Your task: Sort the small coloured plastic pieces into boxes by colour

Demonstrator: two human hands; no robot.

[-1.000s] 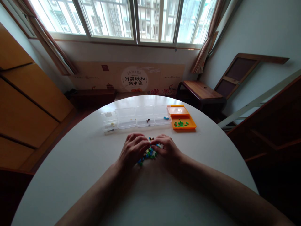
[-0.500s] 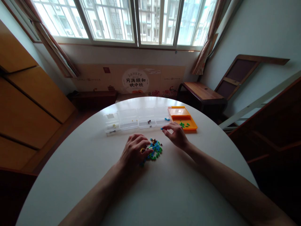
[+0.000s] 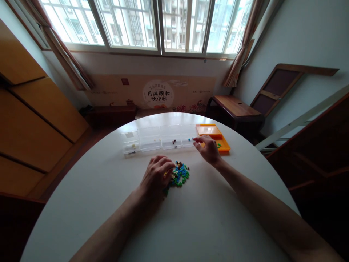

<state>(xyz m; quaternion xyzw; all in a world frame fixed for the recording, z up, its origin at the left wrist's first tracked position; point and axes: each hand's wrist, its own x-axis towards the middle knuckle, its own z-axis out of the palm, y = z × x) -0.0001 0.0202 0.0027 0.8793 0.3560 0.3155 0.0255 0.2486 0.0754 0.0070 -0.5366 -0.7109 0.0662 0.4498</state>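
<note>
My left hand (image 3: 158, 172) rests at the left side of a pile of small building bricks (image 3: 180, 174) in blue, green, brown and yellow. Its fingers are curled in, with the thumb drawn close; what lies between them is hidden. Over the right end of a clear compartment box (image 3: 149, 145), my right hand (image 3: 208, 150) has its thumb and index finger slightly apart. Small blue bricks (image 3: 189, 139) lie in the compartment by those fingertips. Beyond the hand, an orange tray (image 3: 225, 146) holds green bricks (image 3: 219, 145), partly hidden by it.
Other compartments hold brown bricks (image 3: 174, 141) and pale yellow bricks (image 3: 133, 146). Everything stands on a round white table (image 3: 218, 218). A wooden chair (image 3: 234, 106) is past its far right edge, and a window (image 3: 131, 25) lies ahead.
My right hand has moved forward and right, from in front of the box to over its blue-brick compartment, and let go of a blue brick. My left thumb has drawn in towards its fingers.
</note>
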